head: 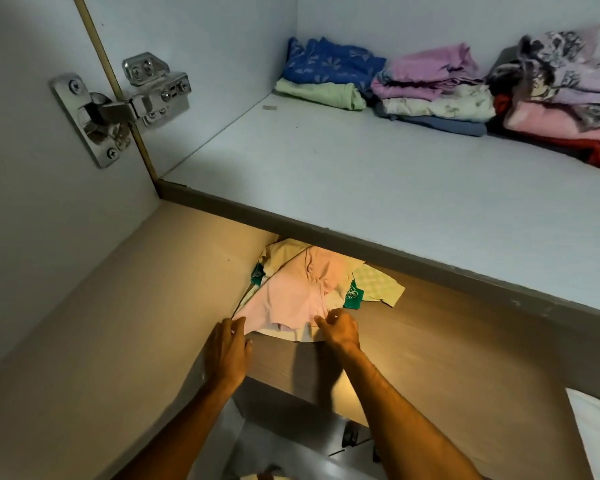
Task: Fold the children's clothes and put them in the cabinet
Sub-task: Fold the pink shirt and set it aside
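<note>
A pink garment (298, 292) lies on top of a small heap of clothes on the lower wooden cabinet shelf (430, 341), with yellow (284, 256), green (354, 296) and pale checked (378, 284) pieces under it. My left hand (227, 355) pinches the pink garment's near left corner. My right hand (338, 327) grips its near right edge. Part of the heap is hidden under the upper shelf.
The upper white shelf (326, 174) holds three stacks of folded clothes at the back: blue and green (329, 74), purple and floral (433, 88), patterned, pink and red (561, 98). The open cabinet door with a metal hinge (118, 105) stands on the left.
</note>
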